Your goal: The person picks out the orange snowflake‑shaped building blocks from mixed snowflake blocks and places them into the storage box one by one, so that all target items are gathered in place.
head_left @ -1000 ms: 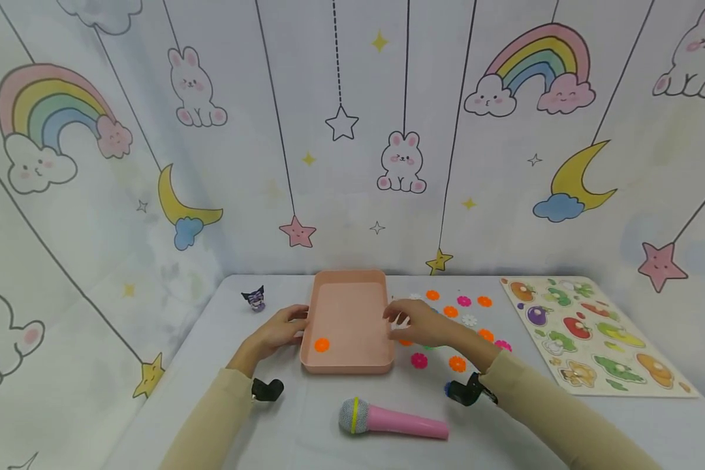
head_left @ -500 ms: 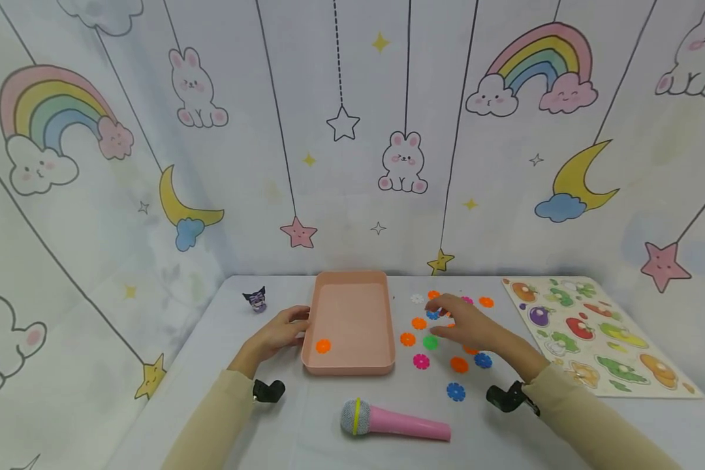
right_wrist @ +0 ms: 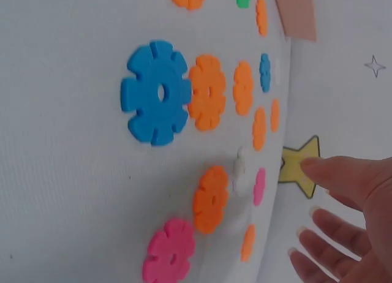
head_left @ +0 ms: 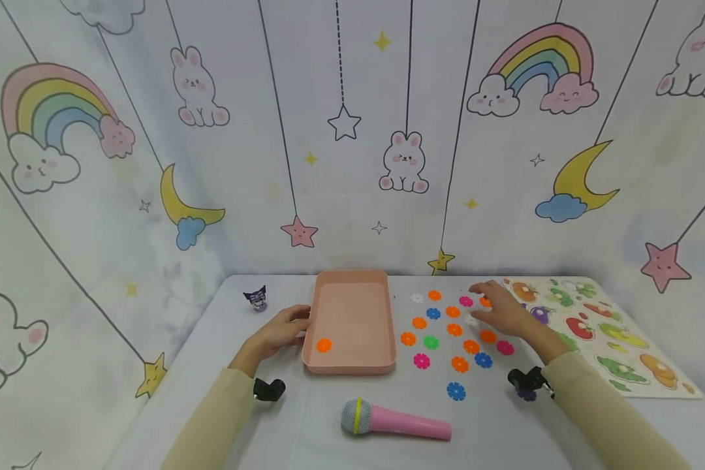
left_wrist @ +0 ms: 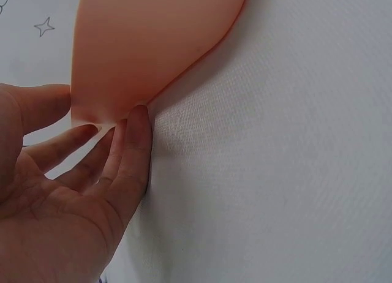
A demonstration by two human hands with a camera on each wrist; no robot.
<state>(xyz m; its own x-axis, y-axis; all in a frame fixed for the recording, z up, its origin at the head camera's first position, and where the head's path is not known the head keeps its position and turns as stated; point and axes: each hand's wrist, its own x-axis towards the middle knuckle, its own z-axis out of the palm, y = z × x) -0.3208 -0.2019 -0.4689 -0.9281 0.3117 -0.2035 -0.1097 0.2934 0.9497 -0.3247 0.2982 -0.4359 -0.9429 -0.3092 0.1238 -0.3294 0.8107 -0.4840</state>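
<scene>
1. Little flat plastic flower discs (head_left: 454, 329) — orange, pink, blue, green, white — spread on the white table (head_left: 305, 424), just right of the pink plastic tray (head_left: 388, 326).
2. One orange flower disc (head_left: 324, 344) already in the tray.
3. Right hand (head_left: 499, 310) moved away from the tray a second ago — now over the far discs, fingers spread loose, holding nothing.
4. Left hand (head_left: 282, 329) still touching the tray's left edge, fingers straight.
5. Looks like reaching for another disc.

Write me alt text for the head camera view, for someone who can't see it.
A person's right hand reaches over scattered flower-shaped plastic discs on a white table, while the left hand touches the side of a pink tray holding one orange disc. A pink toy microphone lies nearer; a vegetable puzzle board sits right.
</scene>
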